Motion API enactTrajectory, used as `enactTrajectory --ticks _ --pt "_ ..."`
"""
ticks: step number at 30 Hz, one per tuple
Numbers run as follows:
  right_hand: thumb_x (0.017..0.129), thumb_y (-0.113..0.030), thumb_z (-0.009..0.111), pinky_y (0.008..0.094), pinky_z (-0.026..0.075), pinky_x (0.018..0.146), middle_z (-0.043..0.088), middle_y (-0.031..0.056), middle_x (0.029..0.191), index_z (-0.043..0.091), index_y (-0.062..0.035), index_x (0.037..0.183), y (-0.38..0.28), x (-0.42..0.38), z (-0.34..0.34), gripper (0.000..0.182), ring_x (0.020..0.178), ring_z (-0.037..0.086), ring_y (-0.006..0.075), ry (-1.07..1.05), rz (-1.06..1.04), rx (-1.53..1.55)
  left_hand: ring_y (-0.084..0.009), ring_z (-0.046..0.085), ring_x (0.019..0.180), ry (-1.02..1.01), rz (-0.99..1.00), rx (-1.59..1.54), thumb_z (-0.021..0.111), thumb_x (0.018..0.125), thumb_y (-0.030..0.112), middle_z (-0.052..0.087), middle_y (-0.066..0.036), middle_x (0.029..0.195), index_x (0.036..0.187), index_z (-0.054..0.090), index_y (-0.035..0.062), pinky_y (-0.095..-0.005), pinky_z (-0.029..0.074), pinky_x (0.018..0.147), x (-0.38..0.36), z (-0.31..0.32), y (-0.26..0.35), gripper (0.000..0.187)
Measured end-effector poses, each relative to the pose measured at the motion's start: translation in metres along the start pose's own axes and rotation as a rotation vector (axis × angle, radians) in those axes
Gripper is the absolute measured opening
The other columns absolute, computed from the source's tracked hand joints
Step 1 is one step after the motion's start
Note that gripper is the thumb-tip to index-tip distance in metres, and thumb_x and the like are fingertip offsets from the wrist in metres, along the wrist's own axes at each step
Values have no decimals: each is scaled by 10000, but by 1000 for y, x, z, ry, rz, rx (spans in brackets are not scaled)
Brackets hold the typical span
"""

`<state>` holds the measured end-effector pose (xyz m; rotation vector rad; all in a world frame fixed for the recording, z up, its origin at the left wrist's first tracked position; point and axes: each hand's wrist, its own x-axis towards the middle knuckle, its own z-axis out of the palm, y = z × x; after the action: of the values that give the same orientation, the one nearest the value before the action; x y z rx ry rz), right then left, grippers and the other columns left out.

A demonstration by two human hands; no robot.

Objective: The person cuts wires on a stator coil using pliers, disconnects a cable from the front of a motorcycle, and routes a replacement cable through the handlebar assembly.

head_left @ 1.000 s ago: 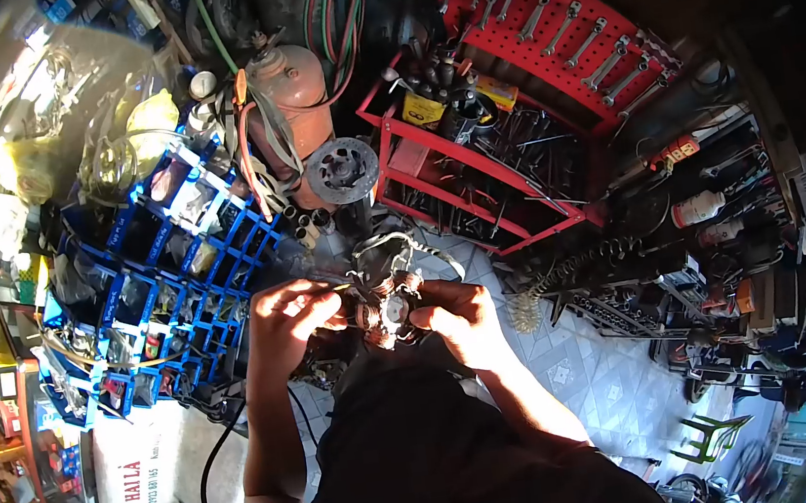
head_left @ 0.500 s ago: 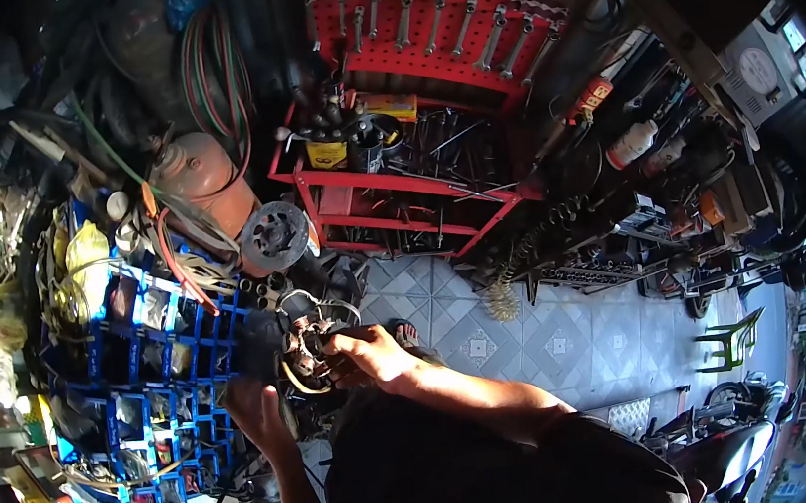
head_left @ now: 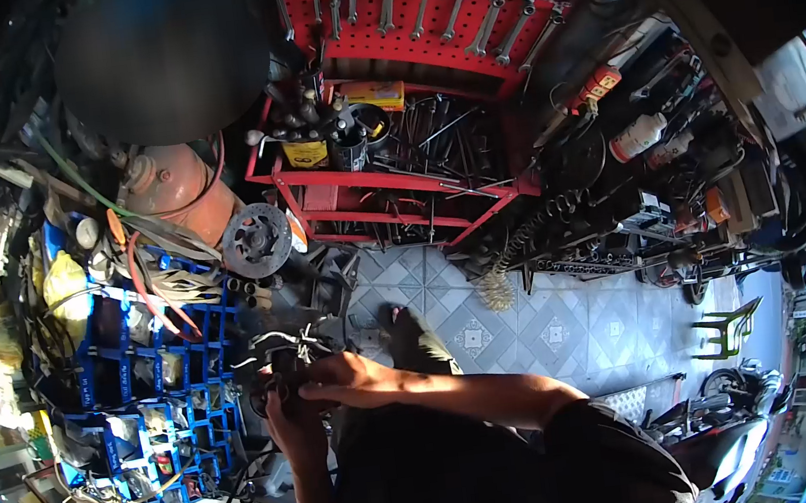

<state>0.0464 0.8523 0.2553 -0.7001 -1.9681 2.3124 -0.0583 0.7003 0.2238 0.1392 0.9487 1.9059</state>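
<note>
Head view: can see left hand (head_left: 295, 418) and right hand (head_left: 346, 381) close together, gripping dark wired part (head_left: 283, 364) between fingers, with pale wires (head_left: 279, 339) spread sideways just beyond them; cannot make out long axis.

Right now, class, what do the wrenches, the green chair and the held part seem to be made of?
Wrenches: likely steel, polished, from their bright glints. Green chair: probably plastic, smooth, judging by its even colour. Held part: perhaps metal, but deep shadow hides its finish.
</note>
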Motion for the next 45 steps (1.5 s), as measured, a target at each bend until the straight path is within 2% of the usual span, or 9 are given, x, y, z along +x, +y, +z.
enactTrajectory --ticks 5,12,15,21,22,24,30,40,45 --pt "920 -372 552 288 519 656 683 61 937 614 -53 1112 82 13 -105 378 788 640 146 121 367 241 -250 444 1264 379 147 1323 351 994 240 492 -126 1337 1364 411 28 -426 384 1022 13 -51 -47 431" --pt "887 -365 555 343 467 496 659 64 804 604 -81 943 292 74 -314 293 621 615 180 454 859 -152 -265 398 1315 737 -26 159 358 968 243 413 -109 1430 1427 319 74 -457 300 1080 31 -36 -103 490" --pt "873 -381 520 468 464 584 616 190 774 589 -31 774 367 132 -391 370 668 591 366 559 236 -1255 -268 374 1334 860 46 -136 345 961 239 392 -101 1447 1434 307 78 -461 291 1081 44 -56 -145 501" --pt "905 -503 430 449 530 738 653 221 981 669 -57 1008 428 233 -487 516 868 646 394 916 296 -1515 -270 309 1375 971 45 -316 331 953 275 355 -86 1474 1450 278 82 -481 264 1089 17 -73 -219 536" --pt "908 -511 424 451 533 738 657 216 992 669 -59 1025 432 244 -495 527 868 648 395 916 247 -1649 -279 341 1354 1055 8 -330 369 928 277 372 -95 1462 1444 290 82 -486 277 1075 14 -72 -226 557" --pt "906 -569 402 461 530 783 645 209 1076 649 -50 1099 406 273 -481 607 965 638 372 776 1150 -1381 -297 403 1311 1240 -57 -350 445 879 281 407 -111 1439 1432 313 81 -496 303 1046 3 -65 -240 603" --pt "876 -592 416 486 515 799 607 184 1063 625 -71 1072 435 274 -521 595 992 595 331 537 952 -1536 -307 335 1355 1152 -95 -284 395 904 287 367 -151 1452 1452 281 97 -517 317 1055 -29 -60 -249 592" --pt "749 -510 607 449 494 515 682 117 772 660 -58 741 402 217 -531 455 649 655 286 1480 492 -1219 -354 507 1203 1175 220 -307 567 744 131 506 -213 1297 1336 389 -6 -503 486 922 -12 -21 -135 633" --pt "883 -506 455 503 453 899 581 165 1212 531 -103 1241 323 166 -391 545 1062 572 376 1292 677 -1091 -359 497 1208 1009 326 -411 602 756 146 489 -206 1316 1327 400 40 -530 466 937 -37 -4 -94 615"
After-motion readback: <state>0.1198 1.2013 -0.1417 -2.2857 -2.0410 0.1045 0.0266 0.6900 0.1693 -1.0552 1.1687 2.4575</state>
